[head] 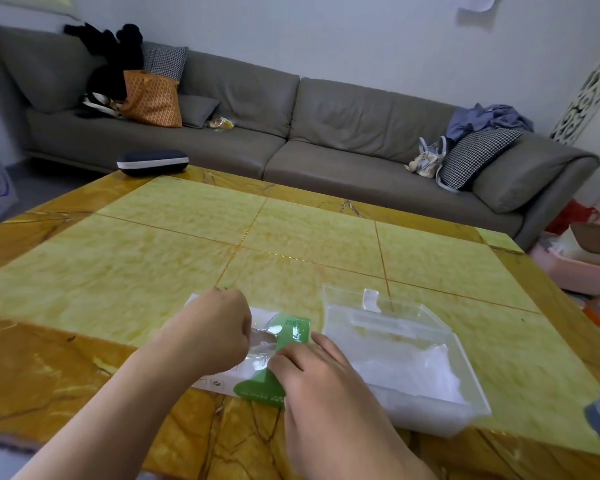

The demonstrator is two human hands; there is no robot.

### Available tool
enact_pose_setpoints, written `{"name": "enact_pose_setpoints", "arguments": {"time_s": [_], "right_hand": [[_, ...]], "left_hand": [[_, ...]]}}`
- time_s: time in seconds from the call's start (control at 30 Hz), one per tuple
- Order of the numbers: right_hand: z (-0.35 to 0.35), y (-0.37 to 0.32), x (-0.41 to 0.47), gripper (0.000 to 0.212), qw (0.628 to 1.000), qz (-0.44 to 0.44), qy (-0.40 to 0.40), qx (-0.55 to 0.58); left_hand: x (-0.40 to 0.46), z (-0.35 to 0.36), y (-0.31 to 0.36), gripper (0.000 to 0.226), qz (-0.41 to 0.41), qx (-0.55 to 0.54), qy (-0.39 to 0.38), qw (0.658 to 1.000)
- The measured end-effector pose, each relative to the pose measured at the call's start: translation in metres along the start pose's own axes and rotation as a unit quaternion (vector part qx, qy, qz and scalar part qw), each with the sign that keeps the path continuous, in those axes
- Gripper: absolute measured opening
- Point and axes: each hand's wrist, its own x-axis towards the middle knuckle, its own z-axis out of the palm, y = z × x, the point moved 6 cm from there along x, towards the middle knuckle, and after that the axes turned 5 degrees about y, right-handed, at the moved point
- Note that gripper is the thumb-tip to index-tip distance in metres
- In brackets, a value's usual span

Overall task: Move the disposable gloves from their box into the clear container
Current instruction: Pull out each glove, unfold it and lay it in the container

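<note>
A white and green glove box lies flat near the table's front edge. My left hand is curled over its left part and pinches clear plastic gloves at the box's opening. My right hand rests on the box's near right side, with its fingers bent onto the green end and the gloves. Just right of the box stands the clear container, open, with a layer of clear gloves lying inside.
The yellow marble table stretches far ahead. A dark glasses case lies at its far left edge. Behind it runs a grey sofa with bags, cushions and clothes. Pink tubs stand on the floor at right.
</note>
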Motion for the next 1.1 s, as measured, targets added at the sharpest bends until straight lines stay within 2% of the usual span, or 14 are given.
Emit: {"name": "enact_pose_setpoints", "arguments": {"time_s": [0.17, 0.23, 0.27, 0.33, 0.37, 0.57, 0.7, 0.9, 1.03, 1.1], "right_hand": [[-0.003, -0.002, -0.002, 0.054, 1.000, -0.002, 0.008, 0.007], [-0.003, -0.002, -0.002, 0.053, 1.000, -0.002, 0.011, 0.005], [-0.002, -0.002, -0.003, 0.053, 1.000, -0.001, 0.009, 0.005], [-0.003, -0.002, -0.003, 0.054, 1.000, 0.001, 0.008, 0.004], [-0.003, -0.003, -0.003, 0.056, 1.000, 0.001, 0.009, 0.004], [-0.007, -0.006, -0.004, 0.053, 1.000, -0.003, 0.012, 0.010], [-0.005, -0.005, -0.004, 0.047, 1.000, 0.001, 0.005, 0.009], [-0.002, -0.005, -0.001, 0.052, 1.000, -0.014, 0.011, -0.011], [-0.001, -0.005, -0.001, 0.056, 0.999, -0.020, 0.009, -0.023], [0.000, -0.004, -0.001, 0.056, 0.999, -0.026, 0.021, -0.028]], "left_hand": [[-0.002, -0.006, -0.001, 0.034, 0.008, 0.001, 0.004, 1.000], [-0.002, -0.002, -0.001, 0.018, 0.016, 0.013, -0.008, 1.000], [-0.002, -0.001, 0.000, 0.017, 0.019, 0.016, -0.008, 1.000], [-0.002, 0.001, 0.004, 0.048, 0.016, 0.011, -0.006, 1.000], [-0.001, 0.003, 0.004, 0.054, 0.013, 0.009, -0.002, 1.000], [0.001, 0.009, 0.007, 0.038, 0.035, -0.046, -0.008, 0.998], [0.000, -0.003, 0.007, 0.027, 0.027, -0.052, 0.052, 0.997], [-0.001, -0.026, 0.005, 0.026, -0.015, -0.178, 0.133, 0.975], [-0.003, -0.017, 0.002, 0.032, 0.005, -0.178, 0.051, 0.983], [-0.003, -0.016, 0.000, 0.024, 0.019, -0.160, 0.052, 0.986]]}}
